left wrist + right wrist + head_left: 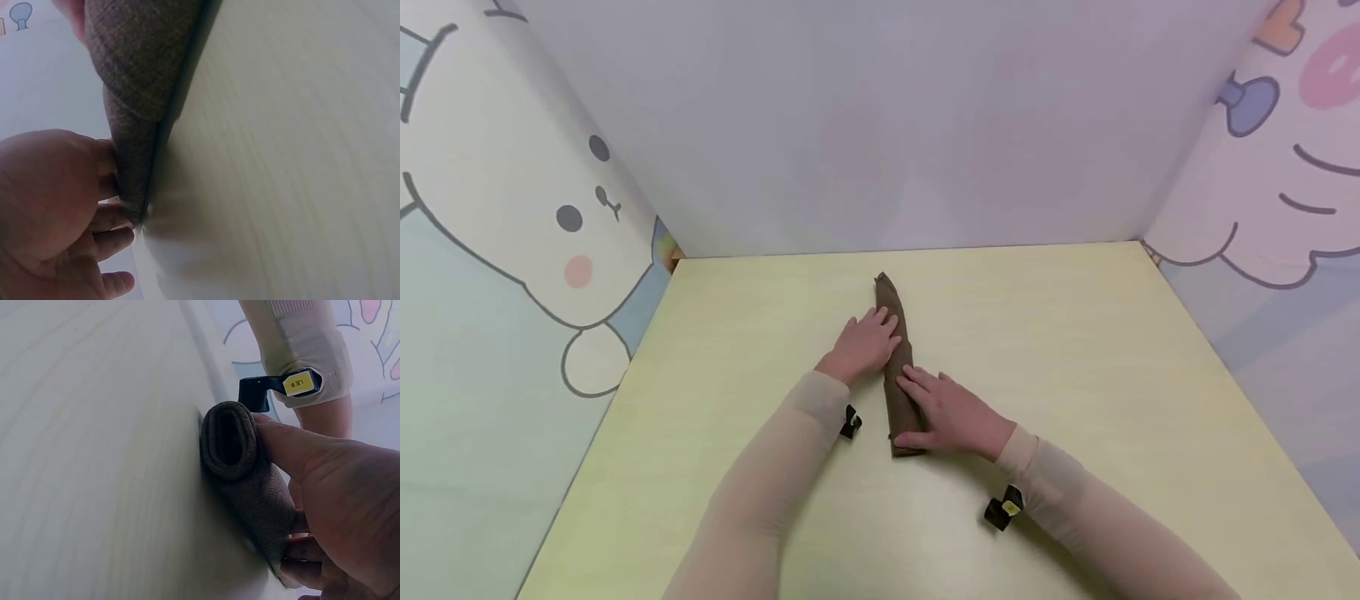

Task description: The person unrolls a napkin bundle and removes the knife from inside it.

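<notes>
A brown cloth, rolled into a long narrow bundle, lies lengthwise on the table. The right wrist view shows the coiled end of this cloth with a hollow in its middle. My left hand rests on the far half of the roll from the left, fingers extended. Closer to me, my right hand lies over the roll from the right side. Its fingers are fairly straight, and its thumb touches the roll by the near end. In the left wrist view, the left hand touches the roll's side with its fingertips.
The pale yellow table extends around the cloth to a plain back wall. Cartoon-printed panels stand at both sides. A small black camera mount is on the left wrist, and another black mount on the right.
</notes>
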Tool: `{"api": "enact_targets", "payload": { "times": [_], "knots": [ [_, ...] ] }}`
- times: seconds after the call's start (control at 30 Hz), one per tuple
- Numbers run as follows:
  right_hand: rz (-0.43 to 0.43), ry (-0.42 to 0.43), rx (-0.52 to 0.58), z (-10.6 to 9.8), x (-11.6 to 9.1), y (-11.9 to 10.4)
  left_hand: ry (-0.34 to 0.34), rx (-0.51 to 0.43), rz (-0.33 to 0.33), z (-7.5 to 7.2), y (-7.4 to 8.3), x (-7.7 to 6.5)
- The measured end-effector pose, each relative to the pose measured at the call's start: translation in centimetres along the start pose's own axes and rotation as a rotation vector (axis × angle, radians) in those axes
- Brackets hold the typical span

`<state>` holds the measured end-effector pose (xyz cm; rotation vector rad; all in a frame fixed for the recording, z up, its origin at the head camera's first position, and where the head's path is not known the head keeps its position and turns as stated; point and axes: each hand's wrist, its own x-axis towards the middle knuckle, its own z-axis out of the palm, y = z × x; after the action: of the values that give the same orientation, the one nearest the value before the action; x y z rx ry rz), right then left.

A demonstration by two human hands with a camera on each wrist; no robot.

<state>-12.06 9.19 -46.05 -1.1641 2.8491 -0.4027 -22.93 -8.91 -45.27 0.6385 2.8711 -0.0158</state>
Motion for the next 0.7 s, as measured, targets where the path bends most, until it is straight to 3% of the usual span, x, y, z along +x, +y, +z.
{"api": "enact_targets", "payload": {
  "times": [0.2, 0.37, 0.53, 0.7],
  "knots": [
    [0.041, -0.016, 0.044, 0.1, 0.0, 0.5, -0.002, -0.051, 0.011, 0.0, -0.2, 0.5],
    [0.108, -0.007, 0.170, -0.3, -0.8, 1.6, 0.002, -0.099, 0.040, 0.0, -0.6, 0.1],
    [0.117, 0.086, 0.247, -1.3, -1.9, 3.5, 0.030, -0.103, 0.111, -0.7, -0.6, -1.6],
    [0.100, 0.152, 0.288, -1.6, -2.7, 4.8, 0.038, -0.100, 0.206, -1.3, 0.0, -4.4]
  ]
}}
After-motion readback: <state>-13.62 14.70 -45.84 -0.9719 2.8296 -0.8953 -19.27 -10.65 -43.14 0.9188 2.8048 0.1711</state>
